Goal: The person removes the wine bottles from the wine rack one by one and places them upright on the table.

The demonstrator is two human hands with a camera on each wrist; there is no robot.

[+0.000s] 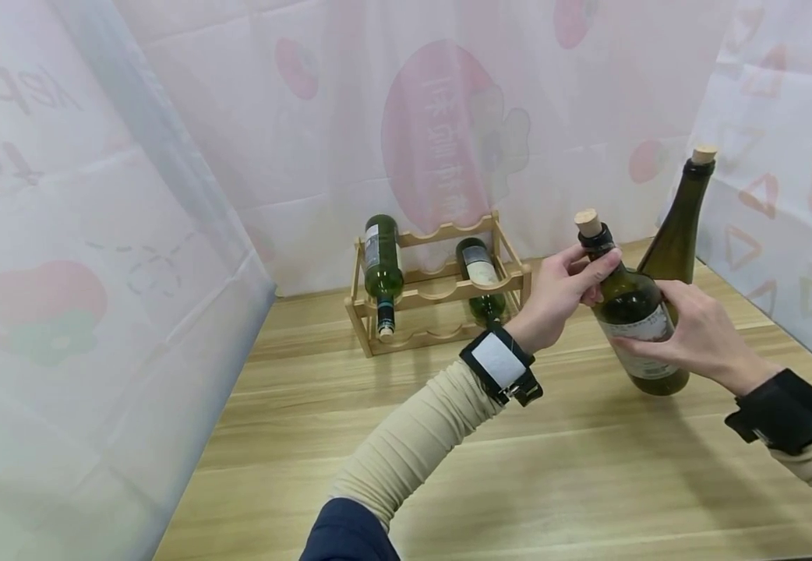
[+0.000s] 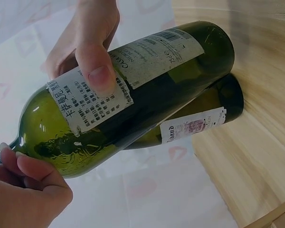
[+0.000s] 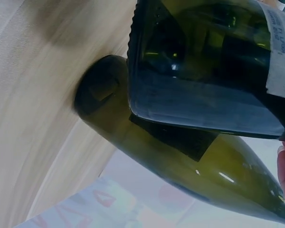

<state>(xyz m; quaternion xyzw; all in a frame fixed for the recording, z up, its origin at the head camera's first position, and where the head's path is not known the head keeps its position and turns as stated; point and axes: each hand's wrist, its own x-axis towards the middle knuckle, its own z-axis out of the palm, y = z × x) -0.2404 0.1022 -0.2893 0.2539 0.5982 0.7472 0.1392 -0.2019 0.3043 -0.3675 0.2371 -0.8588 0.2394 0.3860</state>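
Observation:
In the head view, a dark green wine bottle (image 1: 632, 300) with a cork stopper (image 1: 587, 223) leans with its neck to the left. My left hand (image 1: 562, 292) pinches the neck just under the cork. Around the labelled body my right hand (image 1: 704, 331) grips, its thumb lying across the label, as the left wrist view also shows. Close behind stands a second corked green bottle (image 1: 683, 210), upright on the table. In the right wrist view the held bottle (image 3: 204, 80) overlaps that second bottle (image 3: 194, 166).
Left of the hands, a wooden wine rack (image 1: 434, 296) stands near the back curtain (image 1: 336, 156). One bottle (image 1: 383, 261) lies on its upper tier at the left, another (image 1: 479, 273) lower at the right, both necks toward me. Printed cloth walls border the wooden table (image 1: 350, 413).

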